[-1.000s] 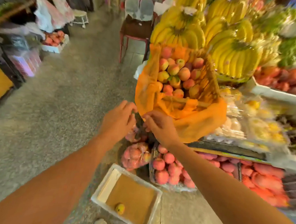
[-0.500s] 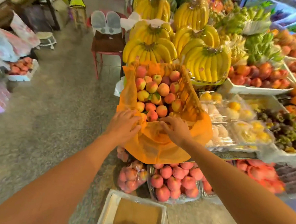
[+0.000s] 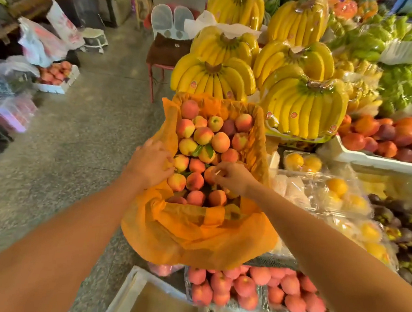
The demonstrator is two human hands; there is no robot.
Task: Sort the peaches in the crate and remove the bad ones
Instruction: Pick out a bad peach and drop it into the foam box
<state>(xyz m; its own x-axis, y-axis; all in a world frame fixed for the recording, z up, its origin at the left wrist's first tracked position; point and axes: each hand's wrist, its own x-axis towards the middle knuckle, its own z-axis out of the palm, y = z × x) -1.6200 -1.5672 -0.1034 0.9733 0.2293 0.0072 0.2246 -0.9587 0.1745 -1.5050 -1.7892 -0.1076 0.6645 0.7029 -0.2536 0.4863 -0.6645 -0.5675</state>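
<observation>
Straight ahead at twelve o'clock, peaches [image 3: 202,135], likely soft and bruisable, fill the crate [image 3: 259,135]; our right hand [image 3: 232,178] pinches one peach [image 3: 208,175], better cupped whole; our left hand [image 3: 149,164], at nine o'clock: grip unclear.

Bright, warm, pretty even light, soft shadows. Plastic wrap on the bananas [image 3: 303,106] and clear fruit packs [image 3: 319,188] throws glare. Peaches [image 3: 202,136] mid-frame look sharpest; forearms [image 3: 72,244] and corners smear soft, and the wide lens bows the floor [image 3: 78,147].

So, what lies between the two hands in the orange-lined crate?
Head view: two round red-yellow peaches lie between the left hand and right hand, which pinches another peach.
</observation>
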